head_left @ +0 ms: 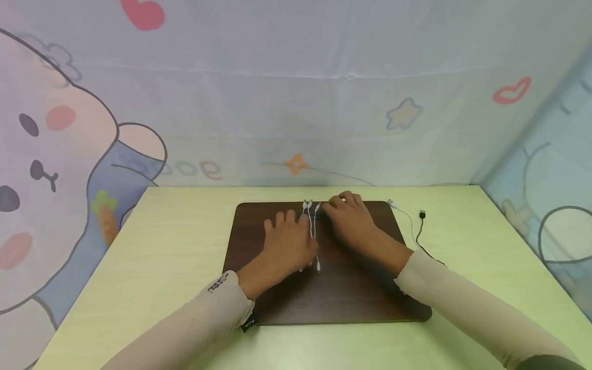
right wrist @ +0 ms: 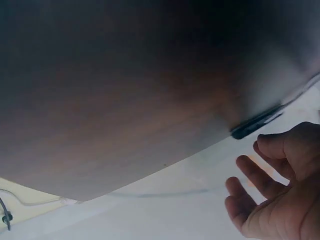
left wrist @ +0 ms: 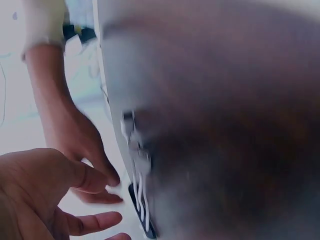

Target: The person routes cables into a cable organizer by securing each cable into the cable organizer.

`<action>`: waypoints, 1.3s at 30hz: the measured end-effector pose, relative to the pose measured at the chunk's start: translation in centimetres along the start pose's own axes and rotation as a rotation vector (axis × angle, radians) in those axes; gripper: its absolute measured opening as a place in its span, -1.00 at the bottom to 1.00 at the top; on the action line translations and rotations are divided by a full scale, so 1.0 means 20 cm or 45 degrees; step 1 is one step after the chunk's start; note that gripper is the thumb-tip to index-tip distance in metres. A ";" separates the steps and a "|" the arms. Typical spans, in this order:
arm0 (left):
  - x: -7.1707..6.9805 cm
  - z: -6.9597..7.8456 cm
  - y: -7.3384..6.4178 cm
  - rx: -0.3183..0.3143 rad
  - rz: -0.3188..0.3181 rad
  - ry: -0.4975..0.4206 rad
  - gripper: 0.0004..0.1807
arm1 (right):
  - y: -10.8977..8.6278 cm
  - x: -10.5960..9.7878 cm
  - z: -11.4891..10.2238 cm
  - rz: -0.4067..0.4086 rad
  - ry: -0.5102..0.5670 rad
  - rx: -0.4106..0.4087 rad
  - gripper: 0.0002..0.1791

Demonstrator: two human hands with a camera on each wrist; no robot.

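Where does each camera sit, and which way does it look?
Head: worn on the head, looking forward and down at the dark board and table; the left hand, right hand and both sleeves show.
Left wrist: worn there, looking at the board and the white cables; the left hand is close, the right hand beyond.
Right wrist: worn there, looking at the board and a black strip; only the right hand shows.
Shared: head and left wrist both show both hands and the white cables.

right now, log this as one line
left hand: near thin white cables | right hand: near slim black strip | base: dark-brown rectangular board
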State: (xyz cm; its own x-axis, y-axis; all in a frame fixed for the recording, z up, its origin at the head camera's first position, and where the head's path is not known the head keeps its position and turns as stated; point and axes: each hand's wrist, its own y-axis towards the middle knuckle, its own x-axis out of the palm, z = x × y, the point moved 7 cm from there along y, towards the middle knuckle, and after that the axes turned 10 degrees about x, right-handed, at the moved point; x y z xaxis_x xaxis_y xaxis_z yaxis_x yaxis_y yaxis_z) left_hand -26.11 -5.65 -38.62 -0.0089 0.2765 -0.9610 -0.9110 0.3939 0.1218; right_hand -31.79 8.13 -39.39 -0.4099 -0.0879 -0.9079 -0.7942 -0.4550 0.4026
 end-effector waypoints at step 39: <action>0.03 -0.16 0.46 0.273 -0.111 0.039 -0.45 | -0.64 -0.31 0.07 0.016 0.099 0.219 -0.80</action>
State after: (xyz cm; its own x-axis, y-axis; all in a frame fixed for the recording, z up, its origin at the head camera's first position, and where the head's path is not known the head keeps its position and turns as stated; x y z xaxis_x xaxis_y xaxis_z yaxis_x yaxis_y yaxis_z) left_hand -35.74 -4.68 -38.78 0.0503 0.2080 -0.9768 -0.8004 0.5933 0.0851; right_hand -19.74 15.75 -38.72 -0.3900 -0.1638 -0.9061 -0.8568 -0.2960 0.4223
